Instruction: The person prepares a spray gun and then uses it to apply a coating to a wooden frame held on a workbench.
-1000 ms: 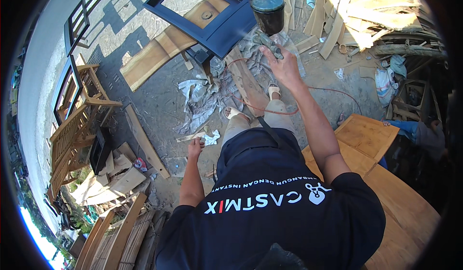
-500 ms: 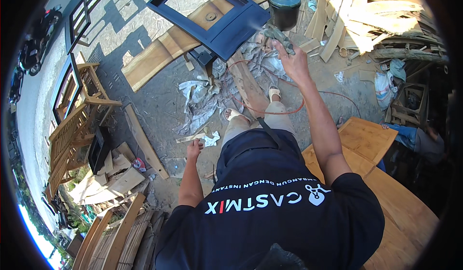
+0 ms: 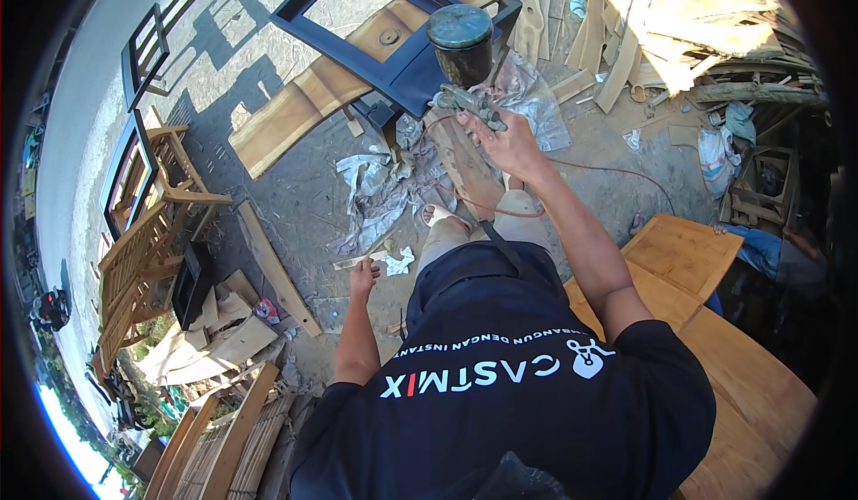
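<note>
My right hand (image 3: 511,147) reaches forward and grips a spray gun (image 3: 466,100) that has a dark round cup (image 3: 460,42) on top. An orange hose (image 3: 608,171) runs from the gun along the ground to the right. The gun is held over the near corner of a dark blue door frame (image 3: 357,44), which lies on long wooden planks (image 3: 295,116). My left hand (image 3: 363,278) hangs at my side with loose fingers and holds nothing. It is just above a thin wood strip and a white scrap on the ground. My bare foot (image 3: 444,218) shows below the gun.
Crumpled plastic sheeting (image 3: 375,187) lies on the concrete under the frame. Wooden chair frames (image 3: 143,223) stand at the left, with another blue frame (image 3: 147,49) beyond. Flat wooden panels (image 3: 688,250) are at my right, and a scrap wood pile (image 3: 679,26) lies at the upper right.
My right hand has brought the spray gun leftward and closer to me, now over the blue frame's near corner. The left hand stays hanging at my side.
</note>
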The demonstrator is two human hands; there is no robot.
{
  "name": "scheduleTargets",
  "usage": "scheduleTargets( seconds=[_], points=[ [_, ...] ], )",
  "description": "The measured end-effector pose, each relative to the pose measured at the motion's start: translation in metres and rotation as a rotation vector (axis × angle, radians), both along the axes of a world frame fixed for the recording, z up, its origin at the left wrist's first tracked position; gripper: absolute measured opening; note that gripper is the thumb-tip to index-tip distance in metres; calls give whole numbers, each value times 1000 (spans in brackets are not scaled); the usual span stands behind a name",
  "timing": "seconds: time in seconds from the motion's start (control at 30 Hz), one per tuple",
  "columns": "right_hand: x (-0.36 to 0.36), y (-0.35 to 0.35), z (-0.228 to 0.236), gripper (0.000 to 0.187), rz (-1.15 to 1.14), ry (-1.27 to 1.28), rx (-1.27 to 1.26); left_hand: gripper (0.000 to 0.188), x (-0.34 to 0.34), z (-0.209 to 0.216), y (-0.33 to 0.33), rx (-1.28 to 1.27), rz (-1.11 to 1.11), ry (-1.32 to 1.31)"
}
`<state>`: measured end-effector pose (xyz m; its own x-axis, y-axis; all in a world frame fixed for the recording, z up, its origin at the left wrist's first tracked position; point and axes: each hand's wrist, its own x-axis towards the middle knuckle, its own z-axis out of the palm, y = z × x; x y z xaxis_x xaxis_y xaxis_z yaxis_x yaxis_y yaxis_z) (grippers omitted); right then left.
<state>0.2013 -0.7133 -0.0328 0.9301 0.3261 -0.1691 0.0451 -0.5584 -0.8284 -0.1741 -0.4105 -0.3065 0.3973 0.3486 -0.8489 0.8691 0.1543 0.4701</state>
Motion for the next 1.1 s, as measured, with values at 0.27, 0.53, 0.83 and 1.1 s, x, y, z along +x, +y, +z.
scheduleTargets(
  seconds=[0.27, 0.53, 0.83, 1.1],
  points=[
    [58, -13, -11, 60, -243, -224, -34, 51, -3, 9, -3, -5, -21, 50],
    [90, -6, 38, 73, -279, -168, -235, 51, -14, 1, -1, -11, -4, 55],
    [57, 18, 23, 75, -110, -261, -141, 49, -9, 0, 5, 7, 3, 32],
    [13, 42, 32, 59, 72, -13, 27, 50, -6, 8, -7, -8, 9, 32]
  ],
)
